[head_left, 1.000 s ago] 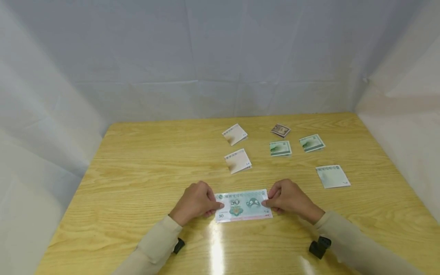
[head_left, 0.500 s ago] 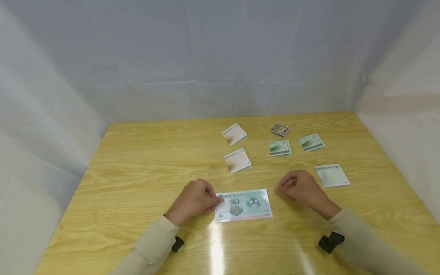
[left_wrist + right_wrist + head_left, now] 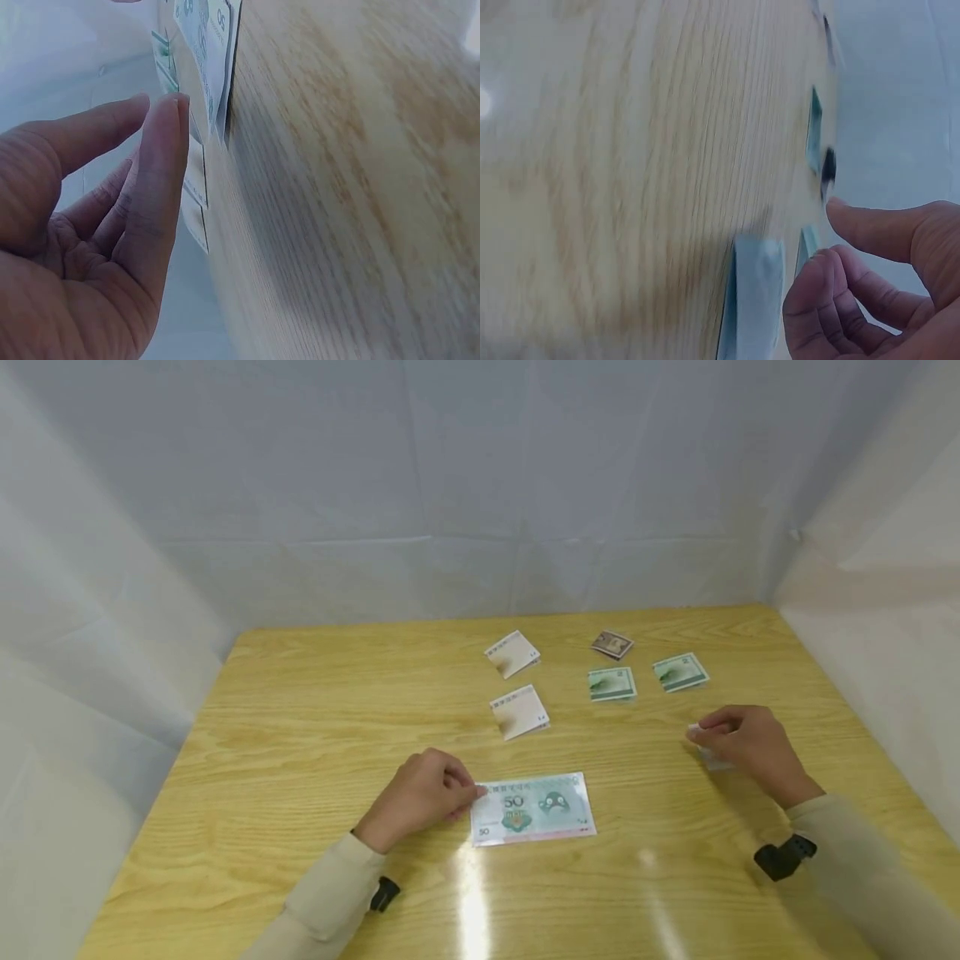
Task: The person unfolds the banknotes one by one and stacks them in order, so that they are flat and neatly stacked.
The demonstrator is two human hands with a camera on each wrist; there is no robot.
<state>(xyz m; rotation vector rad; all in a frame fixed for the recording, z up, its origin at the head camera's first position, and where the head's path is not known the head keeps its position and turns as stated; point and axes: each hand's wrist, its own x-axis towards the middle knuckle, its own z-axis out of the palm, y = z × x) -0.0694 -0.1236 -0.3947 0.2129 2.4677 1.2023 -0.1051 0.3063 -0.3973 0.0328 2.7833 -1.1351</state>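
Note:
A flat banknote [image 3: 525, 814] marked 50 lies on the table, a pink strip showing along its near edge. By its left edge is my left hand [image 3: 420, 793], fingertips overlapping the corner in the head view. The left wrist view shows a gap between those loosely bent fingers [image 3: 161, 142] and the banknotes [image 3: 214, 52], with nothing pinched. Over at the right, my right hand [image 3: 753, 747] hovers at a folded pale banknote [image 3: 716, 762] and covers most of it. In the right wrist view its thumb and fingers stand apart, beside the folded note [image 3: 757, 300].
Two folded pale banknotes [image 3: 519, 712] lie behind the 50 note. Farther right are two folded green banknotes [image 3: 612, 683] and a small folded brown banknote [image 3: 612, 644]. The wooden table [image 3: 300, 735] ends at a pale cloth backdrop [image 3: 450, 485].
My right hand has let go of the 50 note's right end and moved right to the folded pale note. My left hand has loosened its pinch and stays at the left edge.

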